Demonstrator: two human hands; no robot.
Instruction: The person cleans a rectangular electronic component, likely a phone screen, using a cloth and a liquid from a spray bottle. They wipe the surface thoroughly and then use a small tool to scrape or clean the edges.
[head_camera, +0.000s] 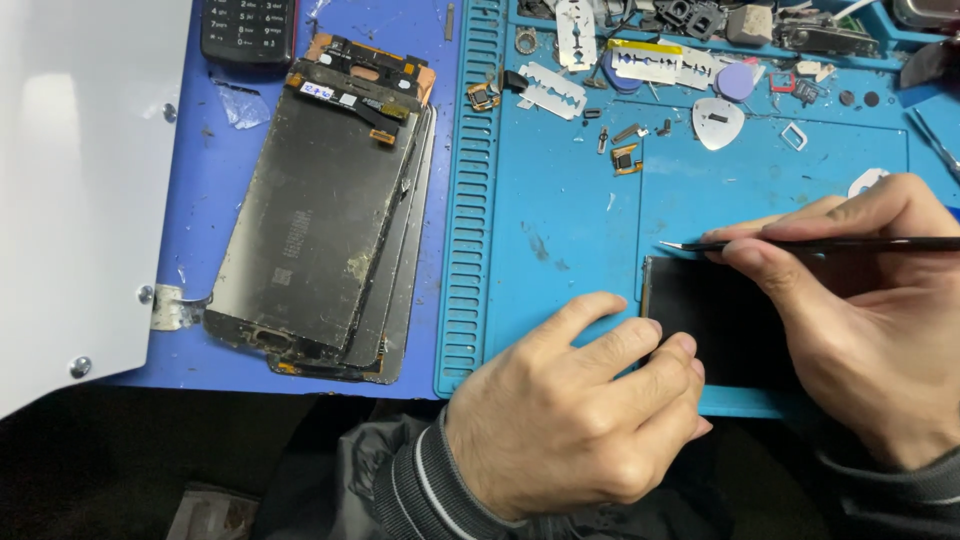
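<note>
Dark phone screen panel (712, 322) flat on the blue repair mat (560, 220), pinned by left hand (575, 405) fingertips; right hand (860, 300) gripping black tweezers (800, 244) at its upper edge. Prying barely begun; panel intact.

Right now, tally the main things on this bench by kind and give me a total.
Stacked phone screens: 1 pile
Dark panel under the left hand: 1
Tweezers in the right hand: 1
Razor blades: 2
Keypad phone: 1
Total: 6
</note>
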